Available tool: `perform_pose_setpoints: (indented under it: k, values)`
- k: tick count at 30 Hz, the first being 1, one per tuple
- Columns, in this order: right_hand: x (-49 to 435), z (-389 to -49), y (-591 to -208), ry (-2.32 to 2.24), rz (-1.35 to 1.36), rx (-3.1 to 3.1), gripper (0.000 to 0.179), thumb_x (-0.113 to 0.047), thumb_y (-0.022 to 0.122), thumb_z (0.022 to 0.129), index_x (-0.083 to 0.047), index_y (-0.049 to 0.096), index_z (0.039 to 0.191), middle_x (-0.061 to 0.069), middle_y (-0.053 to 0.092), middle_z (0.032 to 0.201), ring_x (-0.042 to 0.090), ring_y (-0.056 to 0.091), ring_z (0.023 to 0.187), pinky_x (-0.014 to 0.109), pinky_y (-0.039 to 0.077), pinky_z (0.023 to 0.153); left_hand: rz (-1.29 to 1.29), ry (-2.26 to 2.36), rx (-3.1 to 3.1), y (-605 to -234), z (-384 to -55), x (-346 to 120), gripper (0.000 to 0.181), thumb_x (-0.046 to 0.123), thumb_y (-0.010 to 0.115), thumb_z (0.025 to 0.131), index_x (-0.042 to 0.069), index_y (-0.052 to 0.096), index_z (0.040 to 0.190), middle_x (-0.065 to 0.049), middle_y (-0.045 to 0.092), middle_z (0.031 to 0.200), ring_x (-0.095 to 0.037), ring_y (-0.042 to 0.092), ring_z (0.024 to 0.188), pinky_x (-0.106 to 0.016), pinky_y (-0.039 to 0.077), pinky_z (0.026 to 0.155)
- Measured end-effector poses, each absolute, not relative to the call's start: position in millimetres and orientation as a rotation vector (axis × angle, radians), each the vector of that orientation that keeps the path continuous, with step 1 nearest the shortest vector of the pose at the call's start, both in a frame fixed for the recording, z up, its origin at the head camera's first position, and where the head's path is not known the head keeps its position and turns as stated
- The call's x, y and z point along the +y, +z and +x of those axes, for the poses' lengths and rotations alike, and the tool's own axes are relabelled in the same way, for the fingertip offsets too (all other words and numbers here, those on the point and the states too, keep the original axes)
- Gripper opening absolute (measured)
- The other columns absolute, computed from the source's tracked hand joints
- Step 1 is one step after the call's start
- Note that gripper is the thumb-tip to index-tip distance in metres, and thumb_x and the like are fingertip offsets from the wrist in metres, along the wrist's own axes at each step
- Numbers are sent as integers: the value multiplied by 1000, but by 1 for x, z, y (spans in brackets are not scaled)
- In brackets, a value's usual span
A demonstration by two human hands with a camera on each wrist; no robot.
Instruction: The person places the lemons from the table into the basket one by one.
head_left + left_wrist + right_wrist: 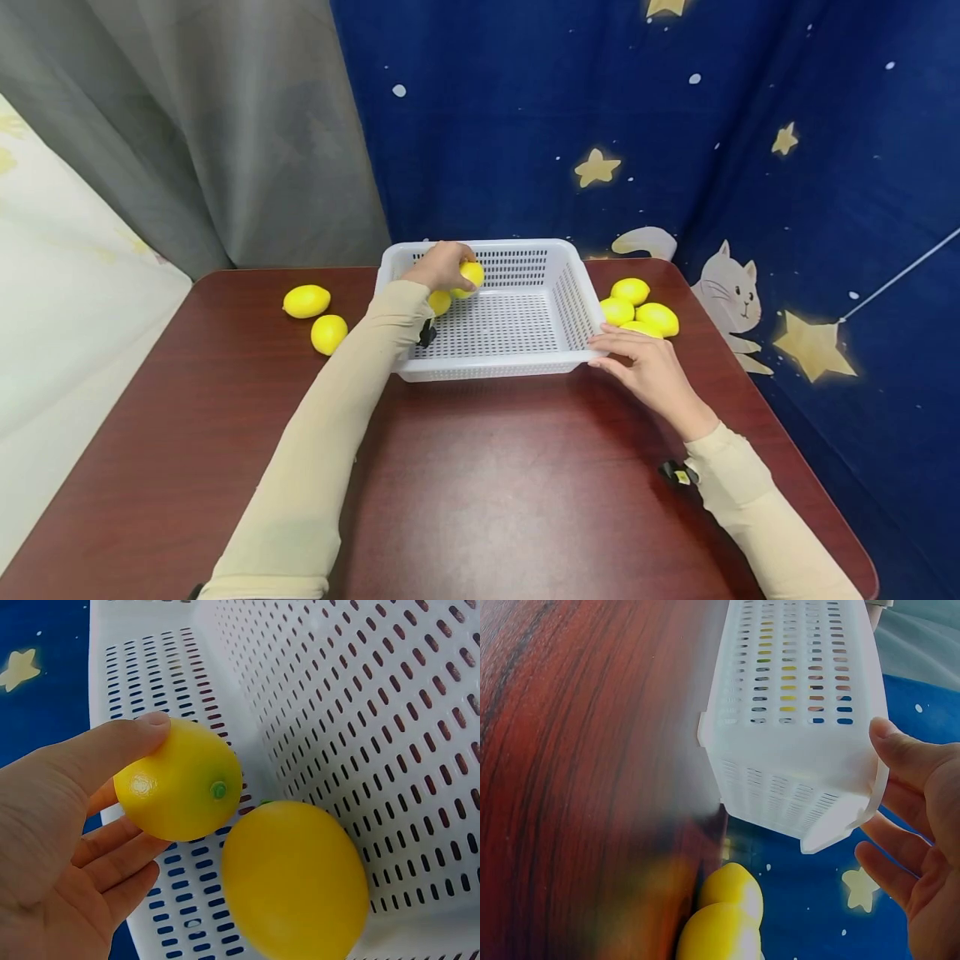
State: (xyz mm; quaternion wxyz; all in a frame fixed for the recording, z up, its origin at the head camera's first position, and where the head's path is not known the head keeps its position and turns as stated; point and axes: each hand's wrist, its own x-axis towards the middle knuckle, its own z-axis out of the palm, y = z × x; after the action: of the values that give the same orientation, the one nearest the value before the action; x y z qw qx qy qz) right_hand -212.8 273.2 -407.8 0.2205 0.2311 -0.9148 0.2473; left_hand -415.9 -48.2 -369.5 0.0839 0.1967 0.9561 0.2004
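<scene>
A white perforated plastic basket (pixel 487 362) stands at the far side of the table. Inside it, my left hand (pixel 441 267) holds a lemon (pixel 180 780) between thumb and fingers, close to the basket's back wall. Another lemon (pixel 296 881) lies in the basket beside the held one, partly covered by my hand and wrist in the head view. At the front right corner, my right hand (pixel 647 367) grips the basket's rim, with the thumb (pixel 904 754) on the near side and the fingers beyond the edge.
Two lemons, one farther back (pixel 307 301) and one nearer (pixel 329 334), lie on the dark red table (pixel 480 467) left of the basket. Several lemons (pixel 657 319) sit clustered by its right side, near my right fingers. Grey and blue curtains (pixel 525 125) hang behind the table.
</scene>
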Motion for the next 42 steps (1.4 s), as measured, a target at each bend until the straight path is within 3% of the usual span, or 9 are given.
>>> perform_pose_setpoints:
  k: [13, 29, 42]
  values:
    - [272, -216, -409, 685, 640, -2532, 41, -21, 87, 73, -14, 76, 112, 3, 77, 110, 26, 68, 116, 45, 51, 99, 583, 516, 2873, -386, -417, -47, 54, 21, 83, 80, 11, 63, 129, -8, 63, 131, -22, 56, 108, -39, 47, 106]
    - [271, -216, -411, 679, 657, -2509, 41, -21, 87, 72, -15, 77, 111, 3, 77, 109, 27, 69, 114, 40, 51, 99, 513, 474, 2873, -388, -413, -50, 45, 15, 79, 84, 11, 65, 127, -8, 65, 127, -22, 57, 106, -40, 47, 106]
    - [273, -215, -413, 671, 620, -2525, 41, -21, 87, 72, -16, 77, 111, 2, 77, 110, 25, 68, 116, 43, 51, 99, 580, 479, 2846, -371, -410, -47, 47, 18, 77, 87, 11, 62, 130, -8, 63, 129, -22, 58, 112, -41, 48, 105]
